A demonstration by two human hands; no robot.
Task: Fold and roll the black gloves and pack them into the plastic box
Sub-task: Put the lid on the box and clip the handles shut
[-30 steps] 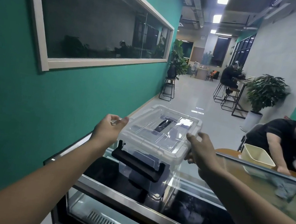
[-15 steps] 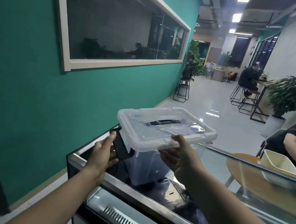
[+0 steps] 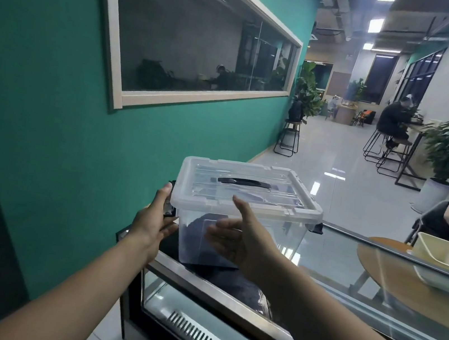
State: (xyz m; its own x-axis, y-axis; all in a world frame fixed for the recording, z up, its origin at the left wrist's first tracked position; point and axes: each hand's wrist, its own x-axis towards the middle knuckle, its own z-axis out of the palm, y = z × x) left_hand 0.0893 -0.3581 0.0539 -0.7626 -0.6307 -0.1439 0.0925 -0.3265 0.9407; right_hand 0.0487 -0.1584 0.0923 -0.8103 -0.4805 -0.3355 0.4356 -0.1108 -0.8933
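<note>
- Between our hands, the plastic box (image 3: 242,219) sits on the counter (image 3: 227,293) with its lid (image 3: 244,186) on.
- Our left hand (image 3: 154,222) lies flat against the box's left end at the black latch (image 3: 168,205); our right hand (image 3: 239,238) is spread open at the near wall, gripping nothing.
- Dark shapes show through the clear wall, so we judge the black gloves (image 3: 202,228) packed and the task near done.
- We read the long axis as running left-right, black handle (image 3: 243,182) along it.

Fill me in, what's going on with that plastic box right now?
A person has the clear plastic box on top of a glass display case. The lid is on. The left hand touches the box's left end; the right hand is open in front of it. Something dark shows inside.
</note>
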